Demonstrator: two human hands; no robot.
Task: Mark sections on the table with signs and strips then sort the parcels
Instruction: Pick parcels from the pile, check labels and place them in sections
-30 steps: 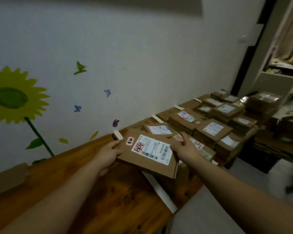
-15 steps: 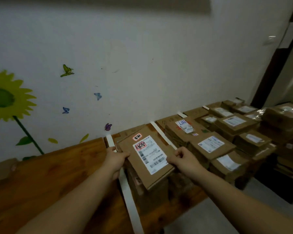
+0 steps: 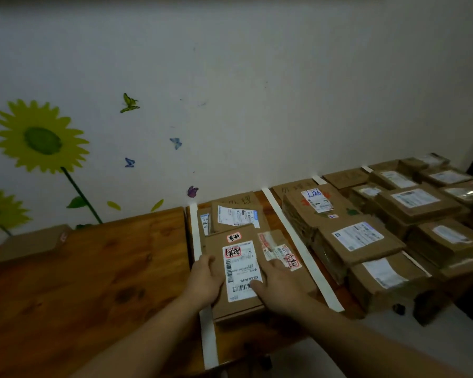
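A flat brown cardboard parcel (image 3: 239,246) with a white shipping label and red stamps lies on the wooden table (image 3: 93,282), in the section between two white paper strips. My left hand (image 3: 205,278) grips its left edge. My right hand (image 3: 277,281) rests flat on its right part, thumb on the label. The left strip (image 3: 206,323) runs under my left hand. The right strip (image 3: 301,249) lies just right of the parcel. Two other parcels sit beside it: one behind (image 3: 235,214) and one at its right (image 3: 280,248).
Several labelled cardboard parcels (image 3: 358,238) are stacked in the sections to the right, up to the far end. A small flat cardboard box (image 3: 28,242) lies at the far left by the wall. The wall bears sunflower and butterfly stickers. Grey floor shows below the table's front edge.
Both hands have brought the parcel from in the air down onto the table section between the strips. The view has swung left and down.
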